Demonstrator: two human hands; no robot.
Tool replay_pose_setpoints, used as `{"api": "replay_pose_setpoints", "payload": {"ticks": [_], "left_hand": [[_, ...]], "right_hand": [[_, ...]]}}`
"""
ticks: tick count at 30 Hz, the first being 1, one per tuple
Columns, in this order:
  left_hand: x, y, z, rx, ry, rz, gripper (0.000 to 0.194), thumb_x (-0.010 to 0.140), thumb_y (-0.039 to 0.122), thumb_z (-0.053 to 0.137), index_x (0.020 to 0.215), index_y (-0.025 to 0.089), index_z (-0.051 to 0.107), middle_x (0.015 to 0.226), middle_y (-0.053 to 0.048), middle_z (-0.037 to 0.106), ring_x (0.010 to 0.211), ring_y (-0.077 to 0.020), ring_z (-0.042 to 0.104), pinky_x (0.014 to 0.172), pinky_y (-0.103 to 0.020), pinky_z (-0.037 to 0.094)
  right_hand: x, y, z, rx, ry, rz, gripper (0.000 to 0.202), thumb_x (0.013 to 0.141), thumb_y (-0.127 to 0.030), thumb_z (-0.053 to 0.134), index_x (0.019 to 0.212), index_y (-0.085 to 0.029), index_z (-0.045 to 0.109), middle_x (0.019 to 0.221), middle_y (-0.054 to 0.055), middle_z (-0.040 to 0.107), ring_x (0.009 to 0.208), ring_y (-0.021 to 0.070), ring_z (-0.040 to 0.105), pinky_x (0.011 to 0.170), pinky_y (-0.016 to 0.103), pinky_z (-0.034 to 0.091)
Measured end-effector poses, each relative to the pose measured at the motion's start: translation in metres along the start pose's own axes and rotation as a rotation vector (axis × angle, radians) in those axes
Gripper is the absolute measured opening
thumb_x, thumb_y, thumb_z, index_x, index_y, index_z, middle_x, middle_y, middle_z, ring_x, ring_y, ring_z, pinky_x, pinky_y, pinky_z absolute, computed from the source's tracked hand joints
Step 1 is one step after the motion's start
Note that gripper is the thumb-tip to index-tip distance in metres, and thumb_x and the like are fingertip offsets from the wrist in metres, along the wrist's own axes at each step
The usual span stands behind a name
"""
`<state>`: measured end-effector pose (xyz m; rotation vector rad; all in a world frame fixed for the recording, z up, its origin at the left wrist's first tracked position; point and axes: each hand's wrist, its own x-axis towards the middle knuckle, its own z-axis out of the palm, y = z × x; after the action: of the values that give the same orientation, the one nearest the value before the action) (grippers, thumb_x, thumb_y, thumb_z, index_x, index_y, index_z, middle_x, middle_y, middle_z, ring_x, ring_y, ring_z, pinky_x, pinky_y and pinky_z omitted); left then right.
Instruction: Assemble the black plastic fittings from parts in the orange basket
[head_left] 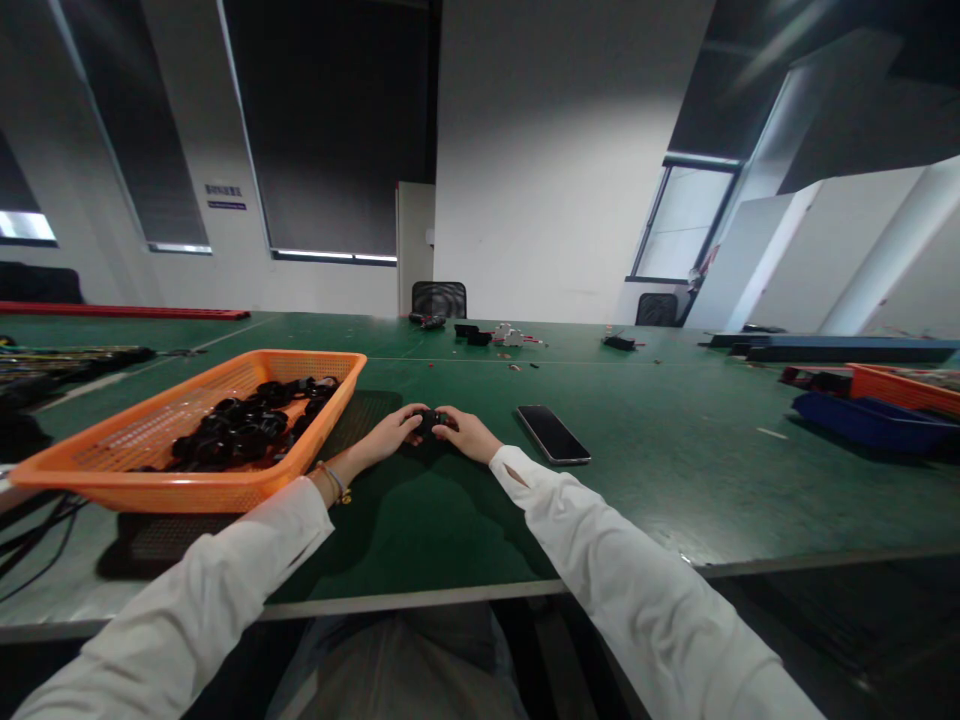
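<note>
Black part [429, 424]: small, compact, dark; we cannot make out finer detail.
Place: between our hands, over the green table [465, 530]; contact unclear.
Left hand [395, 436]: we pinch its left side.
Right hand [466, 435]: we pinch its right.
Orange basket [150, 488]: beside us, holding glossy black pieces [240, 430].

You wear white long sleeves, the left sleeve [187, 590] filling the lower left of the frame and the right sleeve [645, 575] the lower right. Both are loose and softly creased, and your right cuff [516, 468] has an open slit. Your left hand [394, 432] and right hand [469, 436] are bare. Above the left cuff [318, 512] you have thin bracelets [331, 480] with a yellow-gold charm [346, 496]. At bottom centre, your lap clothing [401, 665] looks greyish, its details lost in shadow.
</note>
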<state>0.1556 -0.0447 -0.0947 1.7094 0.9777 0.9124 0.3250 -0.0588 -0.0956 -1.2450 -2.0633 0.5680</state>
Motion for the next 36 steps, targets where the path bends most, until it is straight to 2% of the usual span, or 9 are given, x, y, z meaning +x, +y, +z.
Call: {"api": "replay_pose_setpoints", "payload": {"ticks": [6,11,15,20,25,30,36], "left_hand": [[-0.0002,0.0000,0.0001,-0.012,0.005,0.002,0.028,0.077,0.025,0.045,0.103,0.015,0.051,0.083,-0.002,0.058,0.058,-0.0085,0.053,0.057,-0.022,0.046],[-0.0026,0.0037,0.0003,0.016,0.018,-0.011,0.029,0.077,0.023,0.046,0.104,0.014,0.051,0.082,-0.001,0.057,0.053,-0.0070,0.051,0.057,-0.023,0.045],[-0.0023,0.0045,0.0012,-0.012,0.033,-0.020,0.029,0.076,0.021,0.048,0.104,0.013,0.050,0.082,-0.001,0.056,0.053,-0.0065,0.051,0.058,-0.024,0.045],[0.0004,0.0026,0.0012,-0.052,0.048,-0.058,0.027,0.074,0.023,0.052,0.099,0.011,0.052,0.068,0.001,0.056,0.055,-0.0084,0.052,0.059,-0.024,0.044],[0.0005,0.0019,-0.0011,0.007,-0.001,-0.019,0.027,0.070,0.031,0.057,0.088,0.011,0.056,0.060,0.003,0.054,0.054,-0.0089,0.051,0.058,-0.023,0.043],[0.0007,-0.0015,-0.0035,0.078,-0.001,0.016,0.035,0.066,0.038,0.059,0.090,0.012,0.057,0.063,0.002,0.056,0.057,-0.0103,0.052,0.059,-0.024,0.043],[-0.0002,-0.0033,-0.0041,0.142,0.027,0.066,0.042,0.065,0.038,0.059,0.098,0.011,0.056,0.070,-0.001,0.059,0.060,-0.0120,0.054,0.062,-0.027,0.044]], "right_hand": [[-0.0008,-0.0003,0.0008,-0.020,0.015,-0.018,0.033,0.076,-0.028,0.054,0.106,-0.017,0.051,0.078,0.002,0.060,0.072,0.0144,0.057,0.072,0.029,0.043],[-0.0022,-0.0007,0.0014,-0.044,0.024,-0.044,0.046,0.069,-0.028,0.061,0.112,-0.017,0.047,0.081,0.002,0.059,0.072,0.0142,0.056,0.071,0.029,0.043],[-0.0018,-0.0004,0.0014,-0.065,0.021,-0.036,0.039,0.072,-0.026,0.058,0.109,-0.016,0.048,0.080,0.003,0.059,0.071,0.0145,0.055,0.071,0.029,0.042],[-0.0001,0.0010,0.0009,-0.054,0.050,-0.077,0.037,0.073,-0.023,0.057,0.108,-0.017,0.049,0.081,0.002,0.059,0.072,0.0141,0.055,0.072,0.029,0.042],[0.0022,0.0025,0.0013,-0.081,0.103,-0.119,0.033,0.073,-0.022,0.057,0.104,-0.014,0.051,0.097,0.008,0.057,0.081,0.0139,0.054,0.080,0.030,0.041],[0.0017,0.0025,0.0013,-0.081,0.063,-0.111,0.031,0.075,-0.024,0.055,0.105,-0.015,0.051,0.097,0.007,0.058,0.079,0.0139,0.054,0.078,0.030,0.042],[-0.0007,-0.0021,-0.0003,-0.121,0.043,-0.075,0.031,0.077,-0.024,0.053,0.105,-0.013,0.051,0.098,0.009,0.059,0.085,0.0160,0.055,0.079,0.030,0.040]]}}
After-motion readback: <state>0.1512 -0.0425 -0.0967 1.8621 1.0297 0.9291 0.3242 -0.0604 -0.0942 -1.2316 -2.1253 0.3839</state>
